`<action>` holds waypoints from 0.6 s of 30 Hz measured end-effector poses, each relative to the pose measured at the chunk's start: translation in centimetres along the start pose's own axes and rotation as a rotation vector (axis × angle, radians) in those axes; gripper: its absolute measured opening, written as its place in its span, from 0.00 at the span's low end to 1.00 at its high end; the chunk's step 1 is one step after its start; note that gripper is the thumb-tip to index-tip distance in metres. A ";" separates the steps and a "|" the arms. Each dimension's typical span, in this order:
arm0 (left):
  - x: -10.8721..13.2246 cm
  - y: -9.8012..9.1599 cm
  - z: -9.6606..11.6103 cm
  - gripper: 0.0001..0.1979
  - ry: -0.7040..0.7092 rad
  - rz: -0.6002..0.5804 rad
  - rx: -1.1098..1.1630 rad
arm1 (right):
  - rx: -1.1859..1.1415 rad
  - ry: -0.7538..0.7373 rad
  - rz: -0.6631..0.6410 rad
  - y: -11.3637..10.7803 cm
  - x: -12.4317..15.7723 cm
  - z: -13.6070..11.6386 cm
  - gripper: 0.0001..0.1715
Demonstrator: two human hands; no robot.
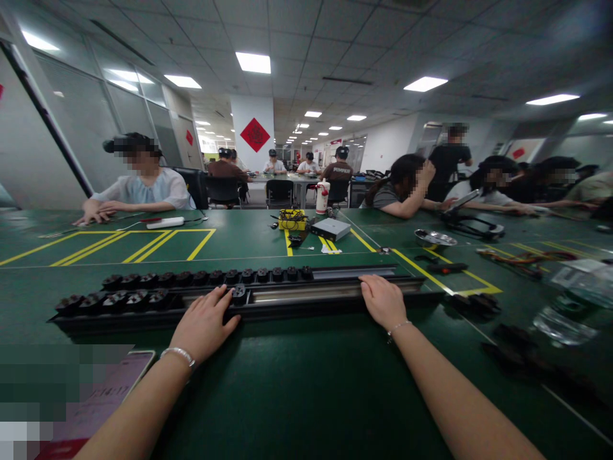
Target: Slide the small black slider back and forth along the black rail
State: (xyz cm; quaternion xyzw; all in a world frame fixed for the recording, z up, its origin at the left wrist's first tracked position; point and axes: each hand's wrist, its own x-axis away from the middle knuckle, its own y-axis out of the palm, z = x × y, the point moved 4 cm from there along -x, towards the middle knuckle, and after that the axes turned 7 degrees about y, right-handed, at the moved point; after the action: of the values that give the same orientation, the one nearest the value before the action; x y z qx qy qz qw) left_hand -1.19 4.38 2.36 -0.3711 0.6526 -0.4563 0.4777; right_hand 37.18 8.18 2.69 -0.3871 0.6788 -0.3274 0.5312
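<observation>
Two long black track rails lie side by side across the green table. Over the near rail [306, 298] my left hand [204, 324] lies with its fingers stretched out and thumb apart. Its fingertips touch or nearly touch a round black socket module [239, 294] seated in that rail. More socket modules [137, 298] sit at the rail's left end, and a row of them [205, 277] fills most of the far rail [354, 273]. My right hand [384, 301] rests open across the near rail's right part, fingertips towards the far rail; its thumb is hidden.
A phone [112, 396] lies at lower left. On the right are a plastic bottle [572, 300], black parts [474, 306], cables [522, 259] and a metal bowl [435, 239]. Beyond the rails stand a grey box [330, 228] and a yellow box [293, 220]. Several people sit around.
</observation>
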 end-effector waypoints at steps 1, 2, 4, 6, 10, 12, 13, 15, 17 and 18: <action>0.0 -0.1 0.0 0.31 -0.002 0.000 -0.003 | 0.000 0.000 0.000 0.0 0.0 0.0 0.21; 0.0 -0.1 0.1 0.31 -0.004 0.001 -0.004 | -0.001 -0.001 0.000 0.0 0.0 0.0 0.21; 0.0 -0.2 0.1 0.31 -0.010 -0.003 -0.004 | -0.003 -0.001 -0.002 0.0 0.0 0.0 0.21; 0.0 -0.2 0.1 0.31 -0.016 -0.010 0.000 | -0.003 0.003 -0.002 0.0 0.0 0.0 0.21; 0.0 0.0 0.1 0.31 -0.009 0.010 0.024 | 0.001 0.002 0.003 0.1 0.0 0.1 0.21; 0.0 0.2 0.0 0.31 0.001 0.018 0.032 | 0.001 -0.002 0.004 0.0 0.0 0.0 0.21; 0.0 0.3 0.0 0.32 0.007 0.016 0.033 | 0.000 -0.003 0.005 0.0 0.0 0.0 0.22; -0.1 0.5 0.0 0.32 0.019 0.015 0.037 | -0.002 -0.001 0.005 -0.1 0.0 0.0 0.22; -0.2 0.6 0.0 0.32 0.032 0.022 0.047 | -0.002 0.000 0.004 -0.2 0.0 -0.1 0.22; -0.2 0.6 0.1 0.32 0.039 0.024 0.053 | -0.001 0.000 0.002 -0.2 0.0 -0.1 0.22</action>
State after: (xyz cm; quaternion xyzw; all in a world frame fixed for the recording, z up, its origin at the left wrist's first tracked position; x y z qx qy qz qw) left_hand -1.12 4.72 1.83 -0.3416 0.6538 -0.4746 0.4801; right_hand 37.12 8.09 2.87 -0.3865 0.6795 -0.3265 0.5313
